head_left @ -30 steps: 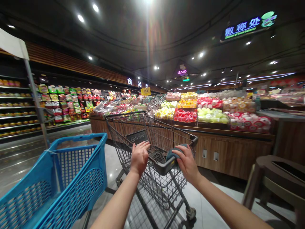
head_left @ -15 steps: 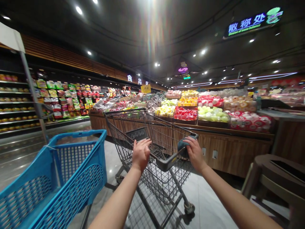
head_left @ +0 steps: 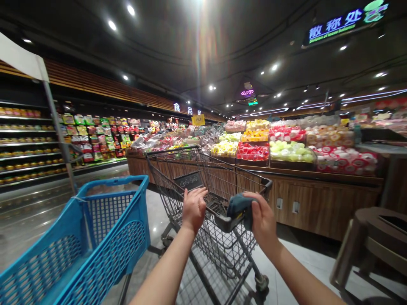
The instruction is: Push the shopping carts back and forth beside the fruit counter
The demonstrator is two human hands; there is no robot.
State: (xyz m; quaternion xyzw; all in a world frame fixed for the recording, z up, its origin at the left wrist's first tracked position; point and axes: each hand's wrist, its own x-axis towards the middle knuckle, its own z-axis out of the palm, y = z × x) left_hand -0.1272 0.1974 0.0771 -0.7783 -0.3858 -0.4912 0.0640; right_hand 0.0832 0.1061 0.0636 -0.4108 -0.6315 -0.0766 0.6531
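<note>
At the near left stands a blue trolley (head_left: 144, 203), its basket just beside the black cart (head_left: 223, 223). The left hand (head_left: 193, 209) lies over the left part of the cart's near bar, fingers together and pointing far; whether they wrap the bar underneath, I cannot tell. To its right, a dark blue cloth (head_left: 238, 204) is folded over the bar's right part. The right hand (head_left: 263, 222) pinches the cloth's right end, fingers bent over it. Farther right are the fruit display (head_left: 324, 195) and, nearer, a brown stool (head_left: 365, 216).

For a good wipe, I judge the left hand should brace the cart so its wheels do not roll, while the right hand keeps the cloth bunched snugly around the bar and presses evenly, including underneath.

Compared with half a second ago, the left hand matches its place on the bar; the cloth and right hand have come nearer and leftward from the cart's right corner.
</note>
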